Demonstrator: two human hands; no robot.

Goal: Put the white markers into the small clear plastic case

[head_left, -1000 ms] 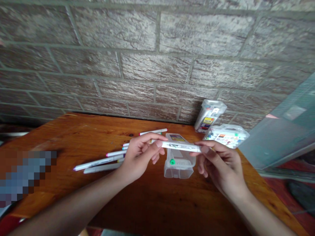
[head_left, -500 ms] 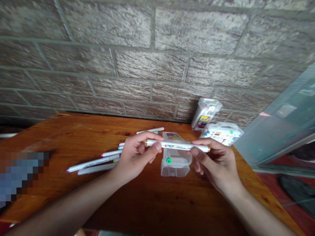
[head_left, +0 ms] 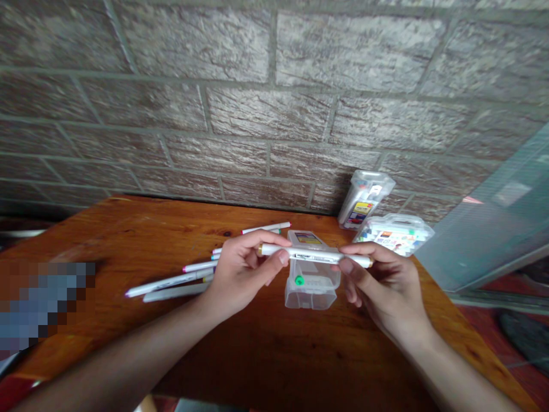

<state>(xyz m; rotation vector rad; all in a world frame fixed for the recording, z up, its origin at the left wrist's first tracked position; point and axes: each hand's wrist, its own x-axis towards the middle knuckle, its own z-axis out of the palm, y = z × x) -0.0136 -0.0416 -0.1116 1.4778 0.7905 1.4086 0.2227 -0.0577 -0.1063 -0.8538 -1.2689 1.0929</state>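
A white marker [head_left: 315,255] with dark lettering and yellowish-brown ends is held level above the table. My left hand [head_left: 246,269] pinches its left end between thumb and fingers. At its right end, my right hand [head_left: 381,280] grips it the same way. Behind and below the marker lies a clear plastic case [head_left: 311,297] with a green round piece on it; the marker hides part of it. Several other white markers [head_left: 169,281] with coloured ends lie on the table to the left, some partly covered by my left hand.
The wooden table [head_left: 274,355] meets a brick wall [head_left: 240,109] at the back. A clear case of markers [head_left: 362,203] stands upright near the wall, with a second, handled case [head_left: 394,233] beside it. A pixelated patch [head_left: 43,309] covers something at the left. A glass panel [head_left: 493,212] is at the right.
The whole view has shifted slightly, so everything appears a little further right. Both hands keep their hold on the marker, which looks barely turned.
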